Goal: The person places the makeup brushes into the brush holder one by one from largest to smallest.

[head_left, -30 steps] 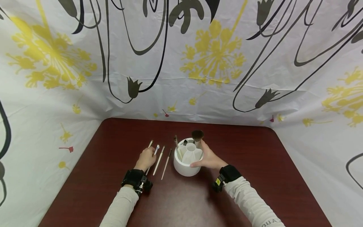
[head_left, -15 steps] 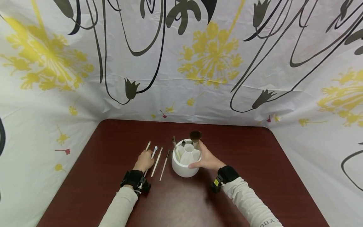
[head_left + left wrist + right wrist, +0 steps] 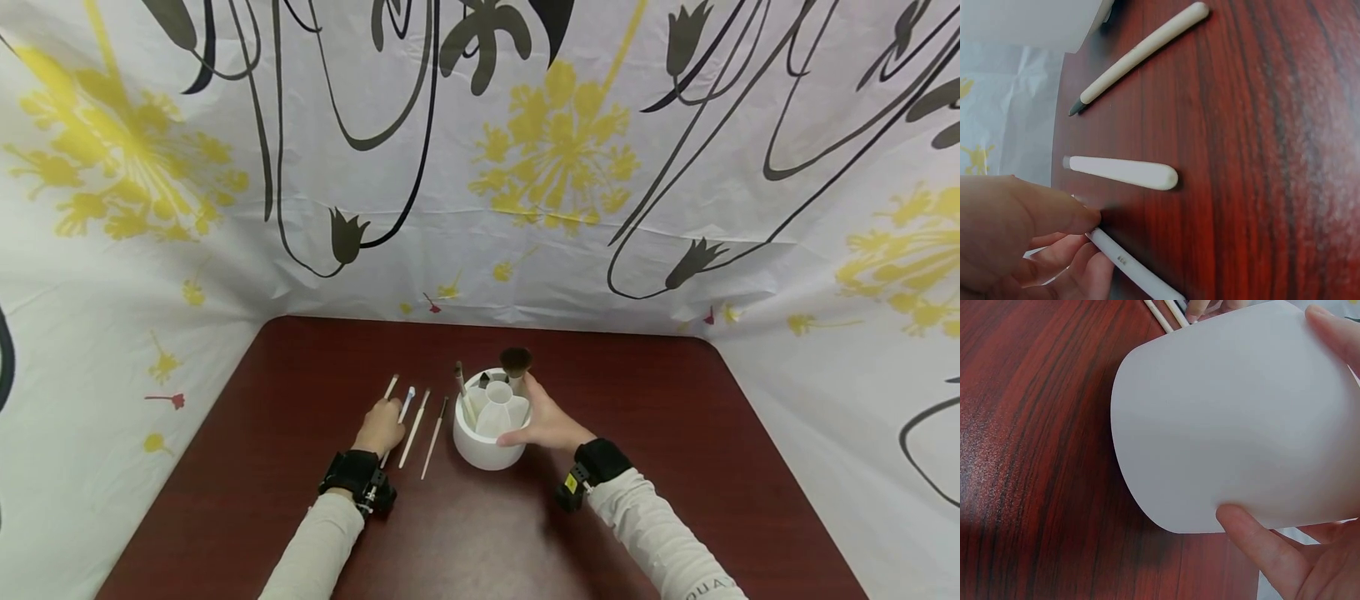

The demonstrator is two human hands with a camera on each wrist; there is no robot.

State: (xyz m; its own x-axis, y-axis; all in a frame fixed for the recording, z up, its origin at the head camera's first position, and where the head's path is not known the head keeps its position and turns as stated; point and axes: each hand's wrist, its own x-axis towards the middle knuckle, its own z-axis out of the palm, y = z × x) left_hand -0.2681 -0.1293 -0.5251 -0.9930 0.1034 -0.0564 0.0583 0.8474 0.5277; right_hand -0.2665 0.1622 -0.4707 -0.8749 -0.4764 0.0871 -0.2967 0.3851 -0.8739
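In the head view we see a white holder point(image 3: 487, 452) near the middle of a dark red wood-grained table point(image 3: 465, 550), its mouth upward and its inside divided into compartments around a central tube; a large dark-headed brush point(image 3: 516, 361) and a slender brush point(image 3: 466, 396) rise from it. The right hand point(image 3: 551, 422) grips the holder from its right side; the right wrist view adds what the head view hides, namely fingers point(image 3: 1257, 544) spread against the smooth, plain wall, but it conceals the compartments altogether. The left hand point(image 3: 380, 427) lies to the left of the holder, low over a group of thin brushes, where from above we cannot make out its grip. The left wrist view settles the point: thumb and fingers pinch a white-handled brush point(image 3: 1136, 269) (we can read only a small dark mark on its handle). Beside it on the table, apart from the fingers, lie a pale brush point(image 3: 1122, 172) and a dark-tipped brush point(image 3: 1141, 57), the latter nearer the holder. Only the head view shows the full patterned fabric point(image 3: 555, 150) behind the table and a black band point(image 3: 351, 472) at each wrist.
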